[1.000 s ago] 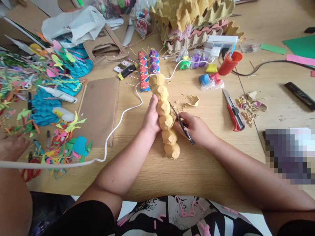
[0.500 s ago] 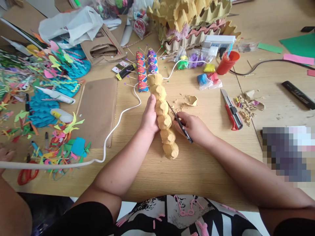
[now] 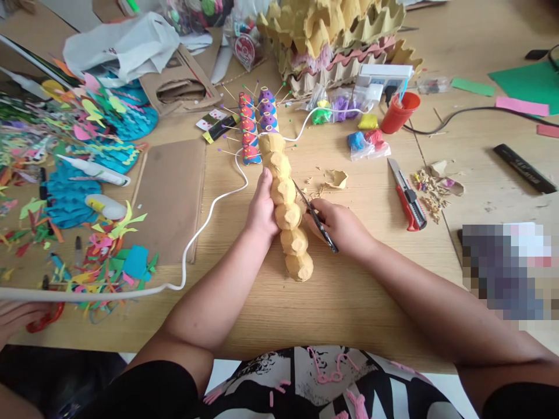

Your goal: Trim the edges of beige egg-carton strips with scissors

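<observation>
A strip of yellow egg carton [image 3: 287, 216], with several cups in a row, is held up over the table. My left hand [image 3: 262, 205] grips its left side, thumb along the edge and the other fingers hidden behind. My right hand [image 3: 338, 224] is closed around a slim black craft knife [image 3: 322, 228]. Its thin blade points up and away, close against the strip's right edge; whether it touches I cannot tell. Beyond the strip stand two painted cup strips, one red and blue [image 3: 248, 129] and one purple [image 3: 268, 110], with pin-tipped sticks poking out.
Carton scraps [image 3: 336, 178] lie past my right hand. A red box cutter [image 3: 408, 201] and a red cup [image 3: 400, 112] are to the right. A white cable [image 3: 213, 203] crosses the left side. At far left, a co-worker's hand [image 3: 17, 317] is at red scissors [image 3: 46, 319].
The co-worker's hand at the left has come in over the red scissors. My hands, the carton strip and the knife keep nearly the same pose; the whole view shifts slightly.
</observation>
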Tool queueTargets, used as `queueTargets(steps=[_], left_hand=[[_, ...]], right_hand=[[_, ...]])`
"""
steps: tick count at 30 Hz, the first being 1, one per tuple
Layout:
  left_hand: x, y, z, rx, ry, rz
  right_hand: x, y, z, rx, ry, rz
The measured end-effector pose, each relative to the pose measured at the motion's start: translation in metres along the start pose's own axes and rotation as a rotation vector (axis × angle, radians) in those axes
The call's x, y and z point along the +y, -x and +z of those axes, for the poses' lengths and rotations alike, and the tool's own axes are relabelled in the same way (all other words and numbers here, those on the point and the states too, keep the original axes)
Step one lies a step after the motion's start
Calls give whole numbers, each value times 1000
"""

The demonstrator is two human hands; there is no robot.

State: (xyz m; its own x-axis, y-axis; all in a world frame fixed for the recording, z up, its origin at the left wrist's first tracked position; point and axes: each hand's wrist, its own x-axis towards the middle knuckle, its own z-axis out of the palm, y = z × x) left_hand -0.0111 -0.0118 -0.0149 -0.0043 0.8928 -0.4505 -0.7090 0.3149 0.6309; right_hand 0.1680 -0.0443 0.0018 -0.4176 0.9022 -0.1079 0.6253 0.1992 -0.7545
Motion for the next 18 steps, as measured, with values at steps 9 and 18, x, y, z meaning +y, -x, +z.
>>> queueTargets(steps=[9,18], left_hand=[[1,2,4,-19,15,74],[4,2,0,60,-71,70]], right_hand=[[4,0,1,9,-56,-14],[2,2,-5,-33,-62,-23]])
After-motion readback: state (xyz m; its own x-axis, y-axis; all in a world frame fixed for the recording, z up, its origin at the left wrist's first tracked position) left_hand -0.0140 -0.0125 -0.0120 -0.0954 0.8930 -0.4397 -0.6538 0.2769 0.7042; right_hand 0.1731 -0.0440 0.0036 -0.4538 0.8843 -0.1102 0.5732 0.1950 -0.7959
